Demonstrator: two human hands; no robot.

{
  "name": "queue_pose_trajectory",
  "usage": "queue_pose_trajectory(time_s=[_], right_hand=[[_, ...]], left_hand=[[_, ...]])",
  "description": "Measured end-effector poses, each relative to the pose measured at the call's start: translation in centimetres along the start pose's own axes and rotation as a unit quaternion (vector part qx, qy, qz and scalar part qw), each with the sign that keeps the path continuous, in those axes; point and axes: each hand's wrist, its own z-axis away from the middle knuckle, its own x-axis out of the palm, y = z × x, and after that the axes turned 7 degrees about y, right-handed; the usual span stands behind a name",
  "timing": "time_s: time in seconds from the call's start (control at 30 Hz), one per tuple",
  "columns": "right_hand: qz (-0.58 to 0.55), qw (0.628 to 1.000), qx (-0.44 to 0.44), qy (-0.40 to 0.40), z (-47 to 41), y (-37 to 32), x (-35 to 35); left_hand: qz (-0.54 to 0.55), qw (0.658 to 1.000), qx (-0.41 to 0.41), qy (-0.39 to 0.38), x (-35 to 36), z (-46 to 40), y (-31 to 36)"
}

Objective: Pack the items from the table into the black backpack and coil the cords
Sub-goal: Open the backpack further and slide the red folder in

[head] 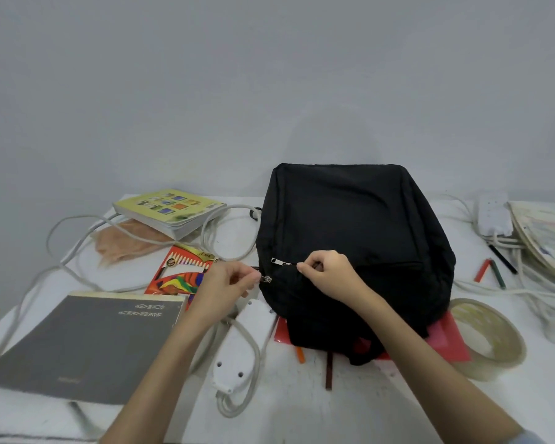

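Note:
The black backpack (359, 225) lies flat in the middle of the white table (334, 405), its zips closed. My left hand (228, 283) pinches a silver zipper pull (266, 279) at the bag's left side. My right hand (327, 270) pinches the bag's fabric just right of a second zipper pull (279, 261). A white power strip (247, 341) with a loose cord (77, 270) lies left of the bag. Around it are a grey notebook (84, 344), a coloured pencil box (183, 274) and a yellow book (170, 211).
A tape roll (491, 341) sits right of the bag, and a red folder (452, 341) is partly under it. A second power strip (494, 216), loose pencils (491, 270) and stacked booklets (545, 238) lie at the far right. A brown pencil (329, 370) and orange pen (300, 354) lie in front.

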Motion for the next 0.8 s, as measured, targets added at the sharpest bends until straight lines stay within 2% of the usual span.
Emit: queue_pose_trajectory(time_s=[0.13, 0.23, 0.3, 0.37, 0.5, 0.63, 0.73, 0.8], right_hand=[[-0.011, 0.999, -0.036, 0.038, 0.5, 0.5, 0.5], [0.028, 0.965, -0.214, 0.150, 1.2, 0.7, 1.1], [0.075, 0.934, -0.315, 0.149, 2.0, 0.2, 1.7], [0.106, 0.918, -0.362, 0.124, 2.6, -0.4, 2.6], [0.110, 0.925, -0.335, 0.144, 2.3, -1.4, 3.3], [0.140, 0.919, -0.346, 0.130, 2.6, -1.6, 3.4], [0.157, 0.906, -0.370, 0.131, 3.0, -1.4, 2.9], [0.184, 0.892, -0.390, 0.136, 3.1, -1.3, 2.1]], left_hand=[[0.007, 0.998, 0.003, -0.069, 0.2, 0.6, 0.9], [0.048, 0.998, -0.009, -0.045, -0.2, 0.6, 1.1], [0.070, 0.997, -0.020, -0.032, -0.6, 0.5, 1.1], [0.081, 0.995, -0.030, -0.039, -0.8, 0.6, 1.2], [0.089, 0.993, -0.054, -0.052, -0.9, 0.8, 1.6], [0.117, 0.980, -0.158, -0.033, -0.2, -0.9, 1.4], [0.026, 0.983, -0.159, -0.088, 0.8, -2.0, 1.8], [-0.044, 0.989, -0.132, -0.058, 1.3, -2.8, 1.8]])
